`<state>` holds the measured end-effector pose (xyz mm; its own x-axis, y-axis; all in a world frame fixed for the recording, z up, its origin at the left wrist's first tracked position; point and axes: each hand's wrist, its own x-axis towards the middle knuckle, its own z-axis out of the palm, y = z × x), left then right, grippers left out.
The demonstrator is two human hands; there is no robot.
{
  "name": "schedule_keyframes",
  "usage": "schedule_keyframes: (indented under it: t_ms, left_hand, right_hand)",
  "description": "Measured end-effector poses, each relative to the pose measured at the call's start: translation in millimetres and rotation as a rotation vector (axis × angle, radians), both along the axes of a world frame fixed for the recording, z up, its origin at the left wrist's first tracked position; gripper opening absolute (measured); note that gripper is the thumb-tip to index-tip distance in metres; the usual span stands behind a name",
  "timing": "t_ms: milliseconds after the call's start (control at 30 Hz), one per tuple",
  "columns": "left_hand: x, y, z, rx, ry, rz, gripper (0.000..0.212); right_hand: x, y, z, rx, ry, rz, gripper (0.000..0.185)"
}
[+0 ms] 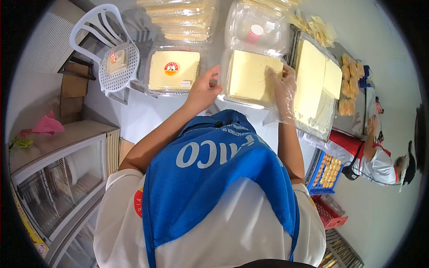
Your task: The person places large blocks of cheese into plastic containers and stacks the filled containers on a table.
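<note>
My left hand [203,89], bare, touches the left rim of an open clear plastic clamshell box [246,102]. In the box lies a pale yellow rectangular slab [249,75], perhaps cake. My right hand [284,82], in a clear plastic glove, is at the slab's right edge, thumb on top; whether it grips the slab or the box cannot be told. Right of it is a metal tray [330,132] with larger pale yellow slabs [310,80]. Left of my left hand sits another clear box with a slab bearing a round sticker [172,68].
Stacked filled clear boxes [184,20] stand at the back. A red-and-white cylinder [255,32] shows through the raised lid. Packed buns [351,73] lie at right, near a co-worker [375,164]. A white plastic chair [119,68] stands left, above a glass-fronted cabinet [67,181].
</note>
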<state>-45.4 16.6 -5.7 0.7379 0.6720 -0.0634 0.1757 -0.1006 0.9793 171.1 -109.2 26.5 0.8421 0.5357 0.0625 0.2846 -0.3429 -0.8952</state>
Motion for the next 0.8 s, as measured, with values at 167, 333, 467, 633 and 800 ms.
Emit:
schedule_keyframes:
  t_ms: [167,333,467,633,800]
  left_hand:
    - [2.0,-2.2,7.4,0.032,0.031,-0.016,0.065]
    - [3.0,-2.1,1.8,0.056,0.023,-0.015,0.065]
    - [1.6,-1.8,-1.2,0.075,0.006,-0.021,0.067]
    - [1.6,-1.4,-7.4,0.060,-0.023,-0.020,0.067]
    - [4.3,0.4,-12.0,0.076,-0.033,-0.032,0.068]
  right_hand:
    - [-6.4,3.5,10.3,-0.103,-0.060,-0.016,0.045]
    - [-8.4,-0.5,34.1,-0.576,-0.833,0.135,0.036]
    - [23.1,-20.1,36.2,-0.236,-0.724,-0.146,0.042]
    - [-1.5,-22.3,39.5,-0.116,-0.822,-0.015,0.042]
    - [-69.2,7.0,0.5,-0.300,-1.026,0.314,0.042]
